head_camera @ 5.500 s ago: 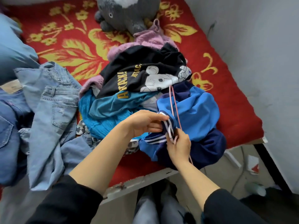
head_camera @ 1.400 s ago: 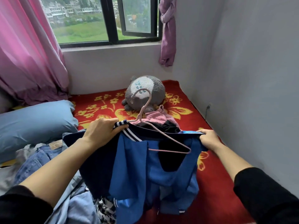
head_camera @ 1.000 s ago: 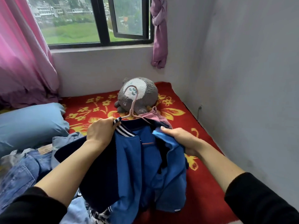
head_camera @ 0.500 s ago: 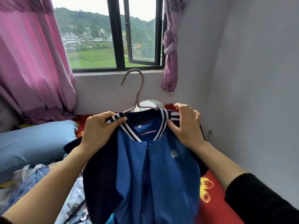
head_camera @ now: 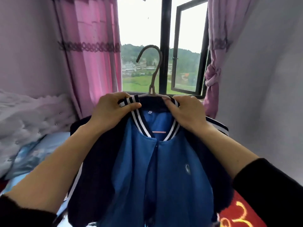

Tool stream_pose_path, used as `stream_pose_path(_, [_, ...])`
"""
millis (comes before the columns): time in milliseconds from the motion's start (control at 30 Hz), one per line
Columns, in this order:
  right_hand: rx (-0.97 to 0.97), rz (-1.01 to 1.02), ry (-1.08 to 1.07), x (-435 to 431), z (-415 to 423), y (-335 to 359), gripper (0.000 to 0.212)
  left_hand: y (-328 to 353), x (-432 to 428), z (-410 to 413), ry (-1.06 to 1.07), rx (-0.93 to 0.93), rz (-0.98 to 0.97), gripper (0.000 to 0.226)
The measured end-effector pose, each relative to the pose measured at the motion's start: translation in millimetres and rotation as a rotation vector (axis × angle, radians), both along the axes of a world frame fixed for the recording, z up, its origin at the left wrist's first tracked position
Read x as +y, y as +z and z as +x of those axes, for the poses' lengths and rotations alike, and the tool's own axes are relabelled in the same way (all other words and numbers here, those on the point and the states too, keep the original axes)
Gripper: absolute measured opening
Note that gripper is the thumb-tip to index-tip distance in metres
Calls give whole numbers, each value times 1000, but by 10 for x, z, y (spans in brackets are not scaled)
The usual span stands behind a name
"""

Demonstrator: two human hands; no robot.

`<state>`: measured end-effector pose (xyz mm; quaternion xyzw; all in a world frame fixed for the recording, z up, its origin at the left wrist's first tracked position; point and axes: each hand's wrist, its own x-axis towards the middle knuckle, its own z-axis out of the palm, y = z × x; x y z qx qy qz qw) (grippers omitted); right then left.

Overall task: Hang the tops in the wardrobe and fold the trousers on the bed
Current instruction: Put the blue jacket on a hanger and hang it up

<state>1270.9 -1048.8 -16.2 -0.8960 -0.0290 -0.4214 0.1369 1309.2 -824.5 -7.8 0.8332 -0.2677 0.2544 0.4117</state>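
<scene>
A blue jacket [head_camera: 165, 174] with navy sleeves and a navy-and-white striped collar hangs on a wire hanger [head_camera: 154, 74], held up in front of me. The hanger's hook stands upright against the window. My left hand [head_camera: 111, 110] grips the left side of the striped collar. My right hand [head_camera: 186, 112] grips the right side of the collar at the hanger's shoulder. The jacket front faces me and hangs down past the bottom of the frame. No trousers and no wardrobe are in sight.
A window [head_camera: 164, 46] with a black frame is straight ahead, its right pane swung open. Pink curtains [head_camera: 88, 54] hang on the left, a tied one [head_camera: 213, 76] on the right. A grey wall [head_camera: 262, 79] is close on the right. The red bedspread [head_camera: 237, 213] shows bottom right, a light blue pillow [head_camera: 32, 158] on the left.
The jacket on its hanger has been lifted from the pile on the bed to chest height. My right hand moved from the jacket's right edge to the collar. The view has tilted upwards.
</scene>
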Motion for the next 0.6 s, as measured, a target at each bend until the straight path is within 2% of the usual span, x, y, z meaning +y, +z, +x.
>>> stream_pose_path(67, [-11, 22, 32, 51, 0, 76, 57, -22, 148, -96, 58, -8, 9, 37])
stream_pose_path(133, [-28, 60, 96, 131, -25, 120, 57, -199, 331, -190, 170, -93, -20, 50])
stream_pose_path(200, [-24, 83, 145, 236, -75, 136, 57, -476, 508, -314, 473, -113, -87, 64])
stream_pose_path(267, [-11, 90, 175, 357, -135, 138, 57, -757, 632, -498, 740, 26, -277, 76])
stream_pose_path(333, [-6, 104, 222, 511, -197, 123, 58, -972, 769, -665, 812, 151, -434, 63])
stream_pose_path(433, [-4, 109, 293, 739, -288, 90, 58, -1126, 1119, -830, 849, 179, -431, 25])
stream_pose_path(500, [-5, 72, 322, 848, -338, 68, 58, -1084, 1368, -970, 818, 113, -464, 20])
stream_pose_path(600, [16, 14, 368, 1001, -382, 19, 59, -931, 1737, -1250, 782, 18, -448, 30])
